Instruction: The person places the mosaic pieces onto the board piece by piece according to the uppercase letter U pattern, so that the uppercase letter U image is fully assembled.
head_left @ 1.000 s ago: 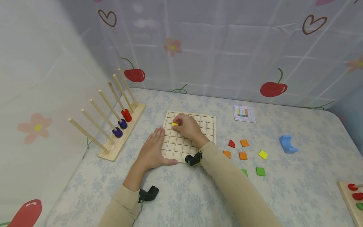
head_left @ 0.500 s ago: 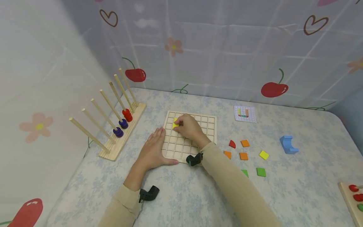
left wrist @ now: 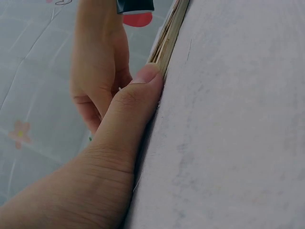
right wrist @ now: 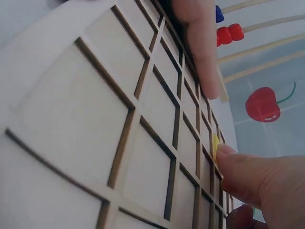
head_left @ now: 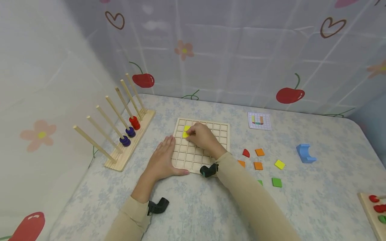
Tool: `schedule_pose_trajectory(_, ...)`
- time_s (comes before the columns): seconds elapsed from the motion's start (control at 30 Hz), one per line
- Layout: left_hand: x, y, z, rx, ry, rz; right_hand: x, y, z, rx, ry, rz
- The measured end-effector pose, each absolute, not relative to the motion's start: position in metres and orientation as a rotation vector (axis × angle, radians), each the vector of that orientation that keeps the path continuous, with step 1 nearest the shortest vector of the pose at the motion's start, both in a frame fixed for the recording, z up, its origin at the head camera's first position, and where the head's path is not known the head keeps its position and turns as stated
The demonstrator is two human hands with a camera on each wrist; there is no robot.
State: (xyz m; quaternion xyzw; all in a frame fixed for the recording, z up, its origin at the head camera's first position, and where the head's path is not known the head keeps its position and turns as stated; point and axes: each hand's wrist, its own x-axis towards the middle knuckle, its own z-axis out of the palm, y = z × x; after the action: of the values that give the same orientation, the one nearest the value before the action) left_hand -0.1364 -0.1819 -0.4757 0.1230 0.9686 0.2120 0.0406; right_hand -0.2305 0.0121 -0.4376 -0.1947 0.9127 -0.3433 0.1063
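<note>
In the head view, a wooden grid board (head_left: 193,157) lies on the table with two yellow square tiles (head_left: 186,131) in its upper-left cells, one behind the other. My right hand (head_left: 203,135) reaches over the board. Its thumb and curled forefinger pinch at the right edge of these tiles; in the right wrist view the thumb touches a yellow tile (right wrist: 216,143) that is mostly hidden. My left hand (head_left: 163,159) steadies the board's near-left corner, fingers straight along the left side and thumb (left wrist: 136,95) against the front edge.
Loose tiles lie right of the board: a red quarter-circle (head_left: 246,153), orange squares (head_left: 258,166), a yellow square (head_left: 279,164) and green ones (head_left: 276,182). Behind them is a pattern card (head_left: 259,121). A peg rack (head_left: 132,140) stands left; a blue curved block (head_left: 305,153) sits farther right.
My right hand has shifted slightly right and nearer, uncovering more of the yellow tiles in the grid. My left hand stays at the board's corner.
</note>
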Motion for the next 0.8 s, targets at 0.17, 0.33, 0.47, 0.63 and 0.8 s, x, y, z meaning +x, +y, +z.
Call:
schedule_pose_trajectory(0.17, -0.136, -0.182, -0.476, 0.362, 2.966, 0.645, -0.224, 0.028, -0.423, -0.588, 2.664, -0.969)
schedule_pose_trajectory(0.33, -0.137, -0.181, -0.477, 0.349, 2.964, 0.633, -0.215, 0.056, -0.408, -0.633, 2.645, -1.010)
schedule_pose_trajectory(0.47, -0.138, -0.180, -0.478, 0.352, 2.969, 0.635, -0.206, 0.087, -0.398, -0.617, 2.643, -1.055)
schedule_pose_trajectory(0.63, -0.137, -0.180, -0.479, 0.376, 2.982, 0.653, -0.192, 0.130, -0.394, -0.543, 2.704, -1.033)
schedule_pose_trajectory(0.8, -0.137, -0.181, -0.479, 0.371, 2.980, 0.646, -0.174, 0.171, -0.396, -0.457, 2.770, -0.961)
